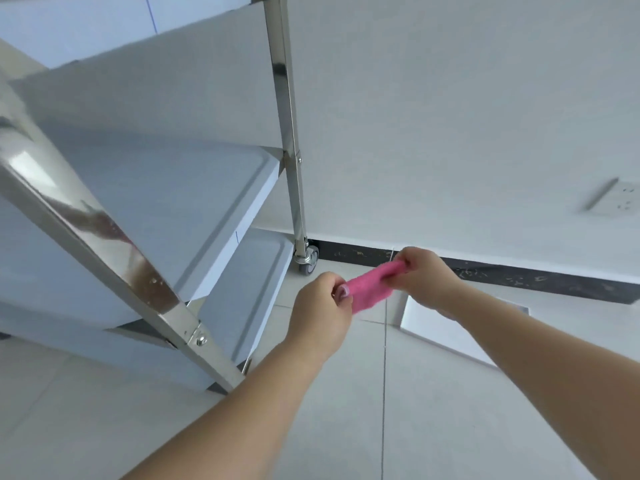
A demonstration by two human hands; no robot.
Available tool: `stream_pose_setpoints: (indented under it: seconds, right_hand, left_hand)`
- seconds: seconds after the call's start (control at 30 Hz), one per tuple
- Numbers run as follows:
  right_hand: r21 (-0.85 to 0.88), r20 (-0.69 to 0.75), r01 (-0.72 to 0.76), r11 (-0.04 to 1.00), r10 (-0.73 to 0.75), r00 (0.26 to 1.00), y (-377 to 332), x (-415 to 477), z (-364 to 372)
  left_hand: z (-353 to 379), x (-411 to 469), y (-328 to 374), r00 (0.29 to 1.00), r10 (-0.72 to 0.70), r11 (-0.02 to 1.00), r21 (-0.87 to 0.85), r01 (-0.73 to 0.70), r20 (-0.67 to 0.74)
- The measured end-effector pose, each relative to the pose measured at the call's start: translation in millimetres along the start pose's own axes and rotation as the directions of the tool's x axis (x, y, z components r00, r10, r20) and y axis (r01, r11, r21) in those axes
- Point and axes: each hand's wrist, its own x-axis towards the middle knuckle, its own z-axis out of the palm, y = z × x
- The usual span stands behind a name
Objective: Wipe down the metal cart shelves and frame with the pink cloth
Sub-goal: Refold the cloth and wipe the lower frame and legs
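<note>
Head view: pink cloth [372,288] hangs in the air right of the cart [173,202], touching no metal. Left grip [322,306] and right grip [427,273] each curl tight on one end. Its long axis runs lower-left to upper-right between them. Cart lies left of both, left grip nearer, so I'd lead with it onto the near post [104,237] or lowest shelf [256,289]. Count: one cloth, two posts, one caster [308,259], at least three shelves.

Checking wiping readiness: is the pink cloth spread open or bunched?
Bunched: the pink cloth is a narrow strip held between the left hand and right hand, each gripping an end.
</note>
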Motion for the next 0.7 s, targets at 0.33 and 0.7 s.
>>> stream_pose_setpoints:
  seconds: [0.33,0.7]
  right_hand:
    - [-0.033,-0.161,0.073,0.997,-0.078,0.984,-37,120,25]
    - [0.293,-0.189,0.277,0.915,-0.228,0.955,-41,242,70]
  left_hand:
    - [11,94,-18,0.957,-0.222,0.930,-0.335,0.151,-0.187]
    - [26,203,-50,0.819,-0.366,0.844,-0.529,0.092,-0.441]
